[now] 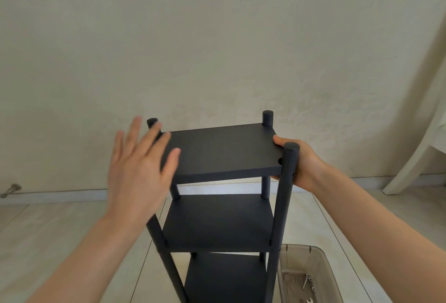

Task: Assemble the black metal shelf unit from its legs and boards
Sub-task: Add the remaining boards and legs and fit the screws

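Tall black metal shelf unit (217,223) stands on pale floor (72,225). Right hand (306,167) grips its near-right round black leg (286,182) at the flat black top board (224,150); left hand (140,165) is open, fingers spread, at the board's left edge. Risk: if the board is loose, a push slips it or tips the unit.

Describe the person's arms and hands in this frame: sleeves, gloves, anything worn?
Nothing worn that shows. The left forearm and right forearm are bare to the frame edge, with no sleeves in view. The left hand and right hand have no gloves, and no watch, ring or wristband is visible. The left hand is slightly blurred, so small details there cannot be ruled out.
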`<state>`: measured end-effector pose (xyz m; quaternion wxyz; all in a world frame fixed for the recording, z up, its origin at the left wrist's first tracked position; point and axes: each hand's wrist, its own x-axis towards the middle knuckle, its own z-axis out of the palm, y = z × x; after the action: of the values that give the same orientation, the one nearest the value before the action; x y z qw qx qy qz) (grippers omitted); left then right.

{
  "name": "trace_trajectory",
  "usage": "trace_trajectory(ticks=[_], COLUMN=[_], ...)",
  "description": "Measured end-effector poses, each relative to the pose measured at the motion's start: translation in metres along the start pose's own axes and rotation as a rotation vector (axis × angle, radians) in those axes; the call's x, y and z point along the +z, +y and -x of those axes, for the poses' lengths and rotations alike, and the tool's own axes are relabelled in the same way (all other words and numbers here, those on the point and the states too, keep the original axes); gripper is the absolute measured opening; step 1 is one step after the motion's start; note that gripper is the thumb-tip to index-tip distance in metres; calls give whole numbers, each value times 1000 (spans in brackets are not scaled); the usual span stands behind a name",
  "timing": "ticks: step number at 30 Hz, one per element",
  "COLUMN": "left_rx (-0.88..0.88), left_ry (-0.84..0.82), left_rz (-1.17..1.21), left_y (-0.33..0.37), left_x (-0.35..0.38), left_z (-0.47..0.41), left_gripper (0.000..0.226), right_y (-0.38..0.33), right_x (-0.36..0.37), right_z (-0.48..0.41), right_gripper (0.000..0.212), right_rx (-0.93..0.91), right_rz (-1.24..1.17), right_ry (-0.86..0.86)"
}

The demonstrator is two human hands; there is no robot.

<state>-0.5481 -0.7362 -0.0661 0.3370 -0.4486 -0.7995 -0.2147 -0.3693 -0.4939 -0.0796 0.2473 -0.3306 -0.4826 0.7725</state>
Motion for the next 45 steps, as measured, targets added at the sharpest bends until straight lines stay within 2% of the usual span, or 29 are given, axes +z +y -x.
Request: trace_trajectory(ticks=[2, 3, 5, 7, 8, 10, 13, 20, 26, 33, 39, 41, 45], left_rx=[-163, -300, -701, -1076, -1189, -1290, -1295, -1333, -1317, -1286, -1280, -1278, -1280], left_ry=[51, 69, 83, 25, -32, -103, -174, -265, -263, -257, -283, -283, -261], left_rz=[165, 350, 799, 1127, 1249, 1412, 1446, 1507, 1541, 1560, 1606, 1618, 1623], left_y=[-17, -22, -26, -28, -30, -32, -36, -43, -46, -47, -50, -52, -51], left_x=[0, 0, 0, 4, 6, 8, 9, 11, 15, 16, 17, 18, 21], left_z=[3, 6, 6, 2, 2, 2, 3, 2, 1, 1, 4, 4, 6], left_gripper=[54, 56, 57, 54, 53, 40, 23, 13, 12, 14, 15, 15, 15], right_y=[1, 1, 1, 2, 2, 2, 3, -4, 0, -2, -12, -8, 6], right_x=[2, 3, 4, 6, 6, 6, 6, 5, 7, 3, -11, -15, -8], right_z=[1, 2, 3, 4, 5, 6, 7, 10, 12, 15, 25, 27, 28], right_gripper=[21, 21, 20, 19, 19, 18, 18, 19, 18, 19, 9, 14, 27], right_rx=[-2, -2, -5, -12, -13, -18, -18, 6, 69, 85, 17, -12, -28], right_rz=[-25, -38, -49, -58, -62, -67, -68, -17, -3, 19, 221, 283, 224], right_ry=[15, 23, 37, 46, 47, 52, 62, 60, 104, 75, 40, 83, 163])
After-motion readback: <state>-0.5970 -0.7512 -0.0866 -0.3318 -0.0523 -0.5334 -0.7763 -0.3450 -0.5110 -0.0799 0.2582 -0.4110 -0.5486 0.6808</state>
